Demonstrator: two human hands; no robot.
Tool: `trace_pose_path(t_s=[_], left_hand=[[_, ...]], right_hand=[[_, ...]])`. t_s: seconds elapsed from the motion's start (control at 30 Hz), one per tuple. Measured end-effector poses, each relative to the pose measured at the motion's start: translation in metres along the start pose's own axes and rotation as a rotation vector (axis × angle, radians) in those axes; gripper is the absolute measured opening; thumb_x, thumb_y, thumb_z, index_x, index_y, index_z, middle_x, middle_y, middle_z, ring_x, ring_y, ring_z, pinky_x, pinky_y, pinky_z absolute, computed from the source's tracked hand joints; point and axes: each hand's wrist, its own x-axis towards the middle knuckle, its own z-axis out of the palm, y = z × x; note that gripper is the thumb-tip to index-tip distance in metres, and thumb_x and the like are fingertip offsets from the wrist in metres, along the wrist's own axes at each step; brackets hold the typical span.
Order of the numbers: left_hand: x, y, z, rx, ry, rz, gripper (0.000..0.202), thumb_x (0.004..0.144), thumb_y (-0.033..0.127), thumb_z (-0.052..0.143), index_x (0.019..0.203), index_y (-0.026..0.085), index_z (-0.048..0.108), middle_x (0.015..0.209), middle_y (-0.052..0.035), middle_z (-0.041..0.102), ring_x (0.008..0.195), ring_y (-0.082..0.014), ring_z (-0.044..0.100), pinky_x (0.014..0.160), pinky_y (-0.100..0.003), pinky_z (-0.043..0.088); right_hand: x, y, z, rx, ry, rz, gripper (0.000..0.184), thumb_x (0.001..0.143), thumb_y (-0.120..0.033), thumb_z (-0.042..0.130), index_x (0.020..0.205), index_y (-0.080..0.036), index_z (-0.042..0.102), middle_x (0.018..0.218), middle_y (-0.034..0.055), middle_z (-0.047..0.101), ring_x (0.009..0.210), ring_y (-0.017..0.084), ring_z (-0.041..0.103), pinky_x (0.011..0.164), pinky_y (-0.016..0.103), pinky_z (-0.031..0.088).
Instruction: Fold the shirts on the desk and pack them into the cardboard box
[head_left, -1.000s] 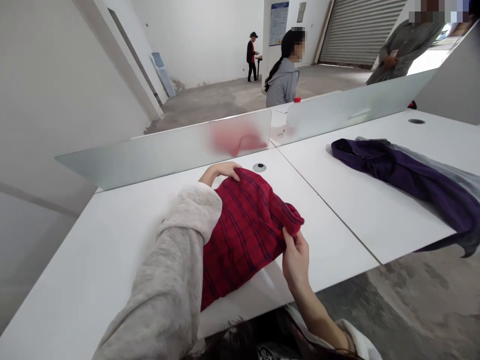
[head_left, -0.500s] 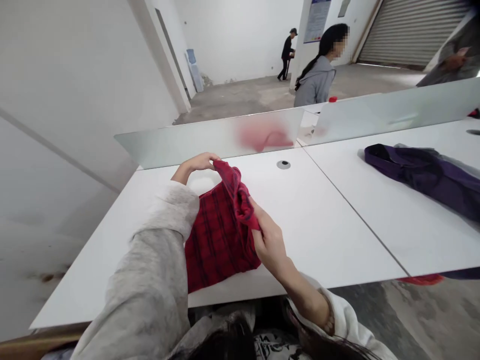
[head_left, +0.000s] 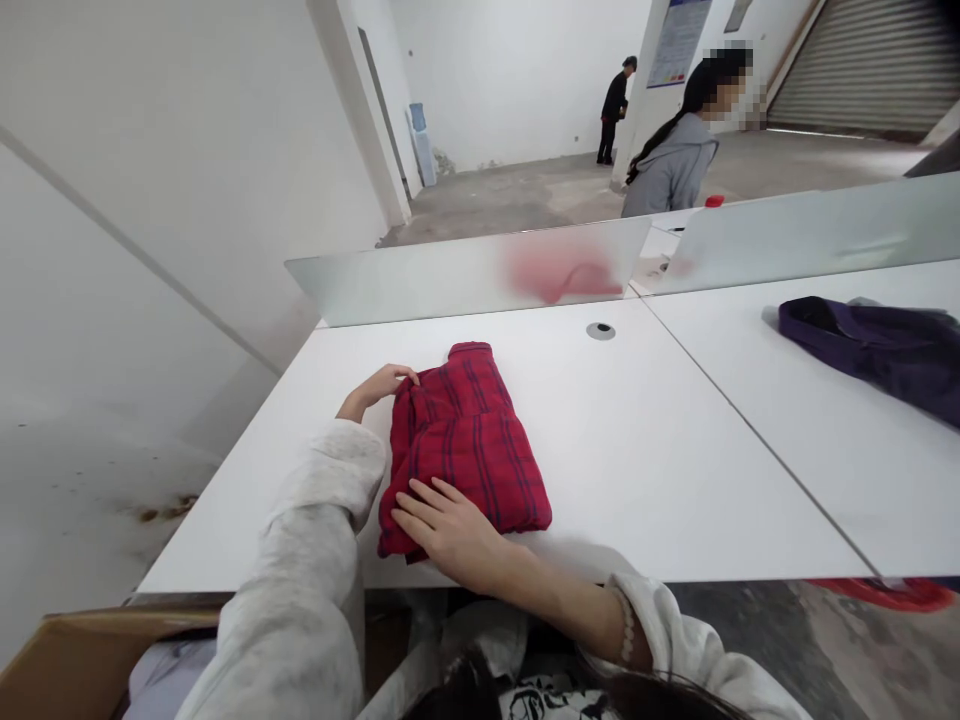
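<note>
A folded red garment [head_left: 487, 450] with dark blue plaid lines lies flat on the white table [head_left: 637, 450] in front of me. At its upper left edge is my left hand [head_left: 379, 385], its bent fingertips touching the cloth and its thumb hard to make out. My right hand [head_left: 454, 535] lies palm down over the lower left corner, with fingers spread on the fabric. A narrower folded part of the garment sticks out at its far end.
A frosted divider [head_left: 465, 275] runs along the table's far edge. To the right lies a purple garment [head_left: 877, 350]. An open cardboard box [head_left: 67, 650] stands below the table at left. Beyond the divider are a person in grey [head_left: 675, 165] and another in black [head_left: 615, 105].
The garment, held up between both hands before, now lies folded on the table. My right hand has let go and moved left onto its near corner. The view has shifted left.
</note>
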Motion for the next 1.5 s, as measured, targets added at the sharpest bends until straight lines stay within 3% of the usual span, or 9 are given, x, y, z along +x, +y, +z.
trace_pose_path(t_s=[0.3, 0.47, 0.53, 0.7, 0.9, 1.07, 1.23, 1.33, 1.5], left_hand=[[-0.002, -0.028, 0.032, 0.054, 0.119, -0.043, 0.031, 0.062, 0.021, 0.043, 0.079, 0.015, 0.067, 0.081, -0.0034, 0.068, 0.075, -0.0155, 0.06, 0.071, -0.027, 0.049], [-0.004, -0.021, 0.026, 0.123, 0.24, -0.038, 0.041, 0.074, 0.021, 0.038, 0.104, 0.013, 0.065, 0.107, -0.0091, 0.067, 0.099, -0.0195, 0.061, 0.091, -0.034, 0.045], [-0.013, -0.008, 0.028, 0.164, 0.29, 0.002, 0.043, 0.081, 0.024, 0.035, 0.115, 0.017, 0.061, 0.124, -0.0084, 0.06, 0.117, -0.0205, 0.051, 0.103, -0.037, 0.036], [-0.04, 0.02, 0.077, 0.367, 0.207, 0.194, 0.046, 0.091, 0.04, 0.032, 0.13, 0.025, 0.052, 0.148, -0.0027, 0.037, 0.138, -0.0206, 0.027, 0.115, -0.04, 0.014], [-0.036, 0.008, 0.127, 0.677, 0.161, 0.136, 0.06, 0.092, 0.048, 0.031, 0.146, 0.021, 0.027, 0.154, -0.0085, 0.021, 0.143, -0.0266, 0.01, 0.115, -0.048, 0.007], [-0.027, 0.006, 0.114, 0.7, 0.063, 0.105, 0.063, 0.091, 0.051, 0.031, 0.145, 0.019, 0.029, 0.154, -0.0096, 0.019, 0.142, -0.0282, 0.011, 0.114, -0.048, 0.009], [-0.002, 0.033, 0.079, 0.701, -0.066, 0.116, 0.053, 0.08, 0.051, 0.053, 0.123, 0.018, 0.057, 0.131, -0.0115, 0.056, 0.122, -0.0269, 0.05, 0.1, -0.033, 0.037], [0.02, 0.06, 0.065, 0.708, 0.006, 0.145, 0.034, 0.086, 0.04, 0.047, 0.107, 0.019, 0.065, 0.111, -0.0097, 0.067, 0.106, -0.024, 0.059, 0.094, -0.031, 0.04], [0.054, 0.09, 0.081, 0.667, 0.26, 0.227, 0.044, 0.094, 0.029, 0.024, 0.128, 0.017, 0.049, 0.131, -0.0119, 0.053, 0.123, -0.0238, 0.045, 0.107, -0.037, 0.027]], right_hand=[[-0.016, -0.004, 0.042, -0.005, -0.159, -0.035, 0.038, 0.095, -0.02, 0.037, 0.128, -0.01, 0.052, 0.136, 0.0106, 0.05, 0.132, 0.024, 0.036, 0.11, 0.044, 0.03], [-0.027, -0.008, 0.022, 0.068, -0.118, -0.044, 0.055, 0.093, -0.049, 0.039, 0.133, -0.012, 0.048, 0.14, 0.0092, 0.046, 0.135, 0.024, 0.033, 0.112, 0.044, 0.027], [-0.033, -0.003, 0.008, 0.067, -0.01, 0.033, 0.05, 0.095, -0.046, 0.036, 0.133, -0.017, 0.049, 0.14, 0.0056, 0.046, 0.136, 0.021, 0.031, 0.114, 0.045, 0.024], [-0.052, 0.023, 0.002, -0.11, 0.121, 0.347, 0.044, 0.091, -0.039, 0.048, 0.13, -0.019, 0.053, 0.143, 0.0114, 0.041, 0.137, 0.034, 0.026, 0.108, 0.062, 0.018], [-0.064, 0.029, 0.031, -0.164, 0.031, 0.449, 0.059, 0.087, -0.049, 0.051, 0.138, -0.02, 0.044, 0.147, 0.014, 0.034, 0.136, 0.036, 0.027, 0.108, 0.06, 0.021], [-0.062, 0.028, 0.034, -0.135, 0.0, 0.462, 0.06, 0.09, -0.051, 0.045, 0.14, -0.02, 0.041, 0.147, 0.0143, 0.033, 0.136, 0.033, 0.027, 0.109, 0.058, 0.021], [-0.064, 0.033, 0.016, 0.028, 0.074, 0.45, 0.042, 0.095, -0.037, 0.038, 0.133, -0.022, 0.05, 0.138, 0.0099, 0.047, 0.132, 0.025, 0.038, 0.109, 0.052, 0.027], [-0.073, 0.04, 0.004, 0.113, 0.251, 0.537, 0.038, 0.097, -0.025, 0.032, 0.125, -0.019, 0.057, 0.133, 0.0095, 0.052, 0.127, 0.02, 0.043, 0.105, 0.043, 0.037], [-0.095, 0.051, 0.0, 0.118, 0.429, 0.889, 0.039, 0.095, -0.035, 0.035, 0.123, -0.015, 0.054, 0.114, 0.0152, 0.058, 0.105, 0.023, 0.056, 0.092, 0.043, 0.045]])
